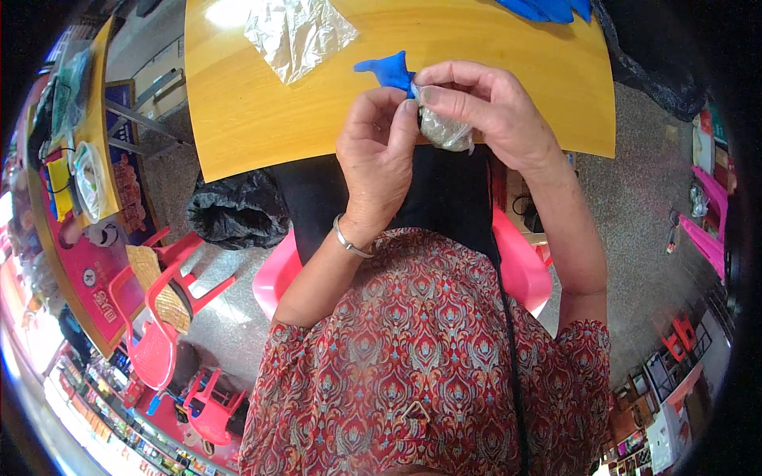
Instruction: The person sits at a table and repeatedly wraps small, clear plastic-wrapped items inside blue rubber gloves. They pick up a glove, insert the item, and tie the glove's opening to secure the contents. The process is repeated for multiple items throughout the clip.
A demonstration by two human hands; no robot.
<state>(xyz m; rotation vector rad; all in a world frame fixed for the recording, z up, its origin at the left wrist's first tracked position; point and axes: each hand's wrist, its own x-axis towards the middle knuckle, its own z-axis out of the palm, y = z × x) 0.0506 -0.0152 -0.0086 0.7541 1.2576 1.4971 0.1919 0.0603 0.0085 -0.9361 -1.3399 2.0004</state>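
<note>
Over the near edge of the yellow table, both my hands are closed close together. My left hand, with a silver bangle at its wrist, pinches the lower end of a small blue cloth piece. Its upper part spreads out above my fingertips. Thumb and forefinger of my right hand pinch the gathered neck of a small clear plastic bag. Greyish-green filling rounds out the bag, which hangs below the fingers. My fingertips hide where bag and cloth meet.
A crumpled clear plastic sheet lies at the table's far left. More blue cloth rests at the far right edge, near a black plastic bag. Another black bag is below the table's left side. Pink chairs stand at left.
</note>
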